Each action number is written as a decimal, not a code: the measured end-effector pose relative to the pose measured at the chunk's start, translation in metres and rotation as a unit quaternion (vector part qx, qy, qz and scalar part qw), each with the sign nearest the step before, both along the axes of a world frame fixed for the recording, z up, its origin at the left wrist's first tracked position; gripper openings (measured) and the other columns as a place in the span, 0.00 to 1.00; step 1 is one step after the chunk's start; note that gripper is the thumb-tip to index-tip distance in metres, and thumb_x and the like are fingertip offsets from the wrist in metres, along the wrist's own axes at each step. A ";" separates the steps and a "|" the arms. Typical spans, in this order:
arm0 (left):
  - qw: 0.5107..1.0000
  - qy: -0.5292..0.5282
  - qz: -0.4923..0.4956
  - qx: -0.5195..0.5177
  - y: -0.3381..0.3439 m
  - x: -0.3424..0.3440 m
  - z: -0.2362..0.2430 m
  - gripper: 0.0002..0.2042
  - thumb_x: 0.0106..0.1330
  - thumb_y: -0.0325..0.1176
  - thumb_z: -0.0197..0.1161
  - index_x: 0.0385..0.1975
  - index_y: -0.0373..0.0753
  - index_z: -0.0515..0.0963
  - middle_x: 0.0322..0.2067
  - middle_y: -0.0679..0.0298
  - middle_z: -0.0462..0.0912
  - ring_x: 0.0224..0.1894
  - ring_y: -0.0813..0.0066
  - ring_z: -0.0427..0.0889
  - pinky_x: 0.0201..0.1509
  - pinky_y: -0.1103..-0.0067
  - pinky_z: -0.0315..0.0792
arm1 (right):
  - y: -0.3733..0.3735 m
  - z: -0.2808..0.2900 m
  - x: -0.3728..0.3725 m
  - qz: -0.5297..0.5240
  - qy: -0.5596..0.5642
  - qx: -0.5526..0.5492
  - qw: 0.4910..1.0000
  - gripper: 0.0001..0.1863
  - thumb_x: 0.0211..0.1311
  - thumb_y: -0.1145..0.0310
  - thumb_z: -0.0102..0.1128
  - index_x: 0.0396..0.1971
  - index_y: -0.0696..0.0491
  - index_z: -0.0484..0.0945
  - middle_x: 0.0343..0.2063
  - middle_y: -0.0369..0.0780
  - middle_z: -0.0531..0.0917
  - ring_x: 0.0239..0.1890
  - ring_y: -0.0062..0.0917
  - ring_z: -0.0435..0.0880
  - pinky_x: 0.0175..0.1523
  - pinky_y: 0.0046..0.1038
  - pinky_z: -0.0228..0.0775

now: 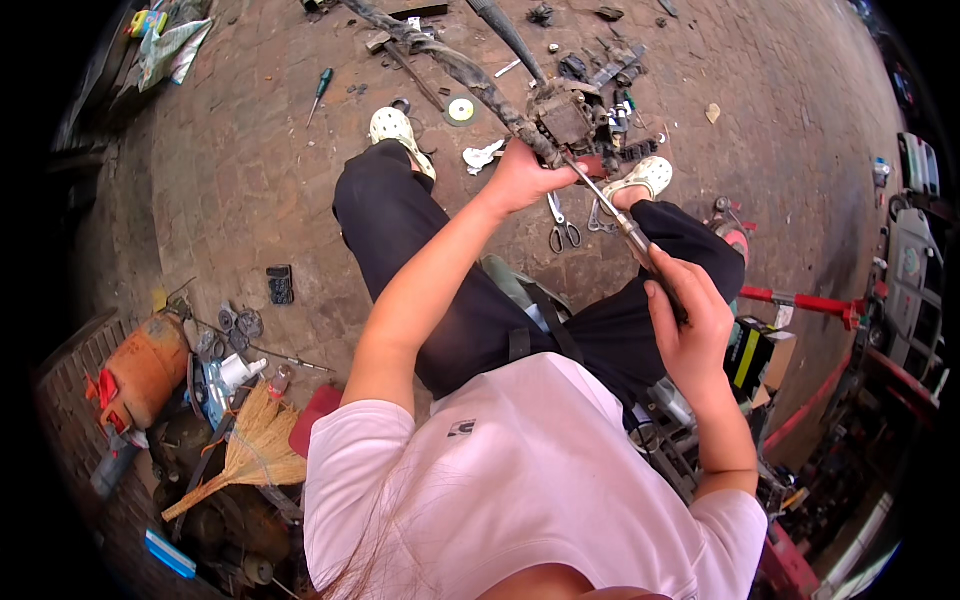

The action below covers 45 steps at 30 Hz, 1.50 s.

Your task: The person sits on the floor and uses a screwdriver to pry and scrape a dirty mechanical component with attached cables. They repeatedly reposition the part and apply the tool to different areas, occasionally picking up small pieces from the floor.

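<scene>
Beside the left hand [528, 180], clasped round wrapped cable [484, 89], a screwdriver [634, 238] gripped snugly in the right hand [694, 318] must be steadied (loosening seems underway).

Left arm [435, 270]: stretched forward and slightly inward
Left hand [528, 180]: gripping, thumb pointing right, other fingers mostly hidden
Right arm [728, 440]: bent at the elbow
Right hand [697, 318]: curled in a grip, forward of the elbow
</scene>
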State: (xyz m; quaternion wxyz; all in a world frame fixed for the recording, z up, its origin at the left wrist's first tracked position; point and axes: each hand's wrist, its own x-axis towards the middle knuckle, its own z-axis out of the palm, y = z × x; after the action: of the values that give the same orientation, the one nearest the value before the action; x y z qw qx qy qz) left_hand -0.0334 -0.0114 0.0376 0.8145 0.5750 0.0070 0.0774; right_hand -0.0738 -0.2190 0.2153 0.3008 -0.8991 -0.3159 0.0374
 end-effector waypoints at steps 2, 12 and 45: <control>1.000 0.000 -0.006 0.009 0.001 -0.002 0.002 0.19 0.53 0.30 0.71 0.44 0.33 0.76 0.38 0.66 0.81 0.40 0.78 0.78 0.46 0.78 0.72 | 0.000 0.000 0.001 -0.002 0.015 0.008 1.000 0.17 0.53 0.82 0.62 0.46 0.59 0.78 0.34 0.45 0.81 0.30 0.32 0.82 0.34 0.26 0.74; 0.999 -0.010 0.010 0.038 0.001 -0.003 0.003 0.21 0.52 0.24 0.67 0.47 0.32 0.74 0.39 0.62 0.84 0.41 0.76 0.82 0.49 0.77 0.74 | 0.006 0.013 0.004 -0.160 0.578 0.212 0.772 0.24 0.66 0.75 0.52 0.61 0.61 0.62 0.37 0.38 0.81 0.15 0.08 0.66 0.20 0.12 0.59; 0.999 -0.001 0.015 0.039 0.011 -0.011 -0.001 0.18 0.52 0.30 0.72 0.41 0.34 0.76 0.34 0.68 0.80 0.37 0.78 0.76 0.43 0.78 0.72 | 0.021 0.018 -0.011 -0.099 0.389 0.043 0.915 0.27 0.59 0.80 0.55 0.60 0.61 0.64 0.36 0.41 0.82 0.32 0.20 0.80 0.39 0.25 0.74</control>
State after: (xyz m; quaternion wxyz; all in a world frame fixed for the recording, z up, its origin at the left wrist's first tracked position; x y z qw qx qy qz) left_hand -0.0442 -0.0008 0.0364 0.7901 0.6062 0.0120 0.0900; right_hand -0.0844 -0.1983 0.2336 0.4407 -0.8263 -0.0851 0.3402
